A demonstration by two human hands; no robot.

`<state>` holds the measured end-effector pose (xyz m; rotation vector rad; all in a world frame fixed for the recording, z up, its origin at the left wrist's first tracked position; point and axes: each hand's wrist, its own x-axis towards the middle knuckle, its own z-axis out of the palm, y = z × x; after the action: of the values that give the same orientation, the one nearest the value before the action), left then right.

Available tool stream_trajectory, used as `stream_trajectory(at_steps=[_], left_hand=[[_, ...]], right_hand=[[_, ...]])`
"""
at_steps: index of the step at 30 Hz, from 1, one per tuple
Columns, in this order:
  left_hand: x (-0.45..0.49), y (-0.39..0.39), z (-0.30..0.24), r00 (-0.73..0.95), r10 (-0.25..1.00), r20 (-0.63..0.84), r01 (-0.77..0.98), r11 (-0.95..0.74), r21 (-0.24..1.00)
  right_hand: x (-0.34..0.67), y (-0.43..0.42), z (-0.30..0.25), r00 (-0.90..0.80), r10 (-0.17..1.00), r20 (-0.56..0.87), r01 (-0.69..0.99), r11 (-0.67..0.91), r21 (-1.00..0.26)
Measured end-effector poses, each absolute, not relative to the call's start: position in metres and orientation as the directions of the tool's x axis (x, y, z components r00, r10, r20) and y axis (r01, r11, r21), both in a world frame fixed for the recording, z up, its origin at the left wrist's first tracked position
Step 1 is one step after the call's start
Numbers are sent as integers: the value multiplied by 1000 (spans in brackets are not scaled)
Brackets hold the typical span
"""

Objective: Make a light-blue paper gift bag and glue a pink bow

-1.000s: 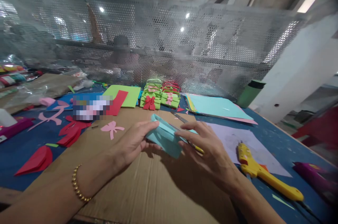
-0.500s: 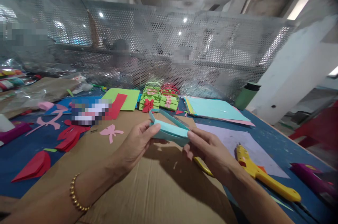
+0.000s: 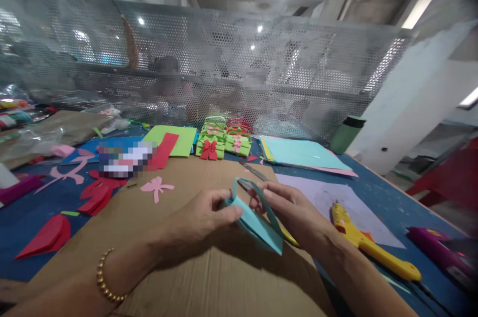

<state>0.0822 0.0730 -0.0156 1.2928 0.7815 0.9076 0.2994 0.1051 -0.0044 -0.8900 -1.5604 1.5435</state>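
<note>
A small light-blue bag with a strap handle [image 3: 261, 230], looking like felt or craft paper, hangs tilted above the cardboard, its right end low. My left hand [image 3: 214, 212] is closed on its left end, thumb on top. With fingers bent, my right hand [image 3: 287, 205] grips the strap of the bag near its middle; its fingertips are partly hidden behind the strap. Under and behind the right hand lie scissors [image 3: 256, 171] with grey blades and a yellow handle, mostly covered. A pink bow-shaped cutout [image 3: 157, 188] lies left of my hands.
Brown cardboard [image 3: 179, 267] covers the blue table's middle. Finished green bags with bows [image 3: 224, 145] stand at the back. A yellow glue gun [image 3: 373, 249] rests on the right by a pale sheet [image 3: 336, 197]. Red cutouts [image 3: 45, 237] lie left; light-blue sheets [image 3: 306, 152] are stacked behind.
The bag has turned so its right end points down and toward me. My right hand has shifted from the bag's right end to its strap; more of the scissor blades shows.
</note>
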Motion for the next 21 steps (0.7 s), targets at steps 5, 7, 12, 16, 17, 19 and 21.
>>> stream_trajectory(at_steps=[5, 7, 12, 16, 17, 19, 21], left_hand=[[84, 67, -13, 457, 889, -11, -33, 29, 999], [83, 69, -14, 457, 890, -6, -5, 9, 1000], [81, 71, -18, 450, 893, -21, -4, 25, 1000], [80, 71, -15, 451, 892, -23, -20, 36, 999], [80, 71, -14, 452, 892, -20, -20, 33, 999], [81, 72, -13, 440, 898, -7, -13, 14, 1000], [81, 72, -14, 422, 907, 1, 12, -7, 1000]], right_hand=[[296, 105, -7, -478, 878, 1, -129, -69, -989], [295, 105, -6, -464, 886, -2, -163, -87, -983], [296, 103, -4, -481, 876, -30, -156, -120, -980], [297, 99, -2, -427, 903, 36, -170, -42, -985], [297, 99, -2, -417, 907, 52, -173, -23, -985], [297, 98, 0, -415, 907, 80, -190, -1, -982], [297, 99, 0, -418, 903, 100, -214, 10, -977]])
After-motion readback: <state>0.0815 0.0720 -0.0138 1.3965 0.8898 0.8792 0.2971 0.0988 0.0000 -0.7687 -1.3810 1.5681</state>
